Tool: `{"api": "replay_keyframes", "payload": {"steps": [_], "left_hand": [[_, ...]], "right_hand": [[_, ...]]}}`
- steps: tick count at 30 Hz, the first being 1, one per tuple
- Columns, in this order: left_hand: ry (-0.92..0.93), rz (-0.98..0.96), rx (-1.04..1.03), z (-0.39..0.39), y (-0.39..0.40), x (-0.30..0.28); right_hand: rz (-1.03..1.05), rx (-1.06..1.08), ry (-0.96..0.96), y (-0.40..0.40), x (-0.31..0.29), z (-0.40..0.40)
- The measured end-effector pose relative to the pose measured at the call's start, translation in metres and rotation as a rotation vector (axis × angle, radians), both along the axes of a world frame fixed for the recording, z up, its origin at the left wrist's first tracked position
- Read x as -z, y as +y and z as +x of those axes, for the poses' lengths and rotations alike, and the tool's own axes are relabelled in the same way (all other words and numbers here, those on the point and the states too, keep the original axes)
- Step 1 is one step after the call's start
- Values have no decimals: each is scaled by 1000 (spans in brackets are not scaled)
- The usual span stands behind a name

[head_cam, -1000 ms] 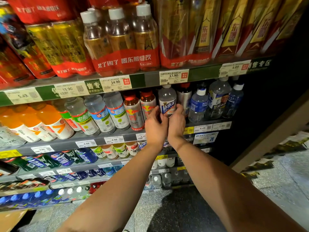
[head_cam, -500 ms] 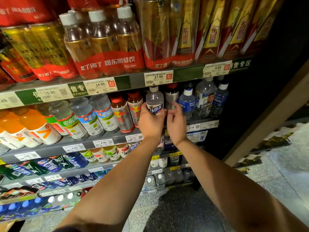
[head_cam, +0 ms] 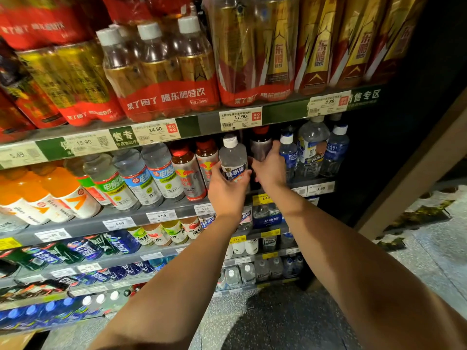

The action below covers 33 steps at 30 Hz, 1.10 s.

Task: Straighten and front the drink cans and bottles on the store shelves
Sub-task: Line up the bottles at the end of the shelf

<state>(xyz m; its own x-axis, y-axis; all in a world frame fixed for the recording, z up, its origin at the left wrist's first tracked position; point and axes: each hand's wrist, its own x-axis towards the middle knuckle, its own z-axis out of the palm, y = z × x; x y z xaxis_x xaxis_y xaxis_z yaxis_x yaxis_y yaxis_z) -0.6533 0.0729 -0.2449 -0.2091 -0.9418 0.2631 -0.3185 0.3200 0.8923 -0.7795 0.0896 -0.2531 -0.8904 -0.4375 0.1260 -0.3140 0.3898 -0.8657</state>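
Left hand (head_cam: 225, 189): arm stretched forward and up from 7 o'clock, palm toward the shelf, fingers and thumb wrapped round the lower part of the clear bottle.
Clear bottle (head_cam: 233, 157): white cap, upright, on the second shelf (head_cam: 141, 214), at the front edge, near frame centre.
Right hand (head_cam: 269, 168): arm reaching in from 5 o'clock, fingers curled round the silver bottle.
Silver bottle (head_cam: 260, 147): red cap, just at 3 o'clock of the clear bottle, set further back.
Blue-label bottle (head_cam: 288, 154): at 3 o'clock of the right hand, just beside it.
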Motion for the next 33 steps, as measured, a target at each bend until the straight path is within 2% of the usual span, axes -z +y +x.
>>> {"api": "replay_keyframes", "payload": {"steps": [11,13,17,25,33], "left_hand": [[73,62,37,16,5,1],[98,95,35,20,5,2],[169,168,43,27,7,6],[279,189,40,40,8,7],[374,187,-27,66,3,0]], "right_hand": [[87,125,130,5,-20,16],[31,166,135,10,-14,29],[-215,207,99,18,-3,49],[-421,113,-93,33,9,53],[-291,-35,-67,16,0,54]]}}
